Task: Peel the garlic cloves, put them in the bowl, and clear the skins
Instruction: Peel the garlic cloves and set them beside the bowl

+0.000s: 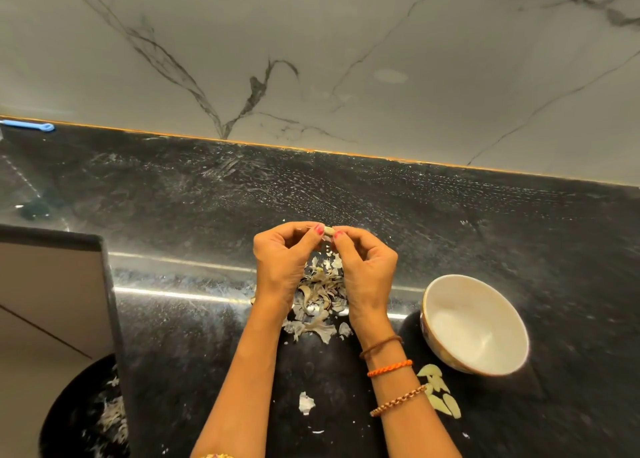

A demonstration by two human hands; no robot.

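Skins (317,302) on counter (519,232) under hands; bowl (474,322) right; cloves (440,393) before bowl.

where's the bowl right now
In the head view the white bowl sits on the black counter at the right, beside the right hand's wrist, peeled cloves just below it.

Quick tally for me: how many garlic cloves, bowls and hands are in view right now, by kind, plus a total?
Garlic clove held between both hands' fingertips: 1
Peeled cloves lying on the counter beside the bowl: about 5
White bowl, nothing visible inside: 1
Hands: 2, left hand and right hand
Skin scraps: one loose pile, too many to count
Total: about 9
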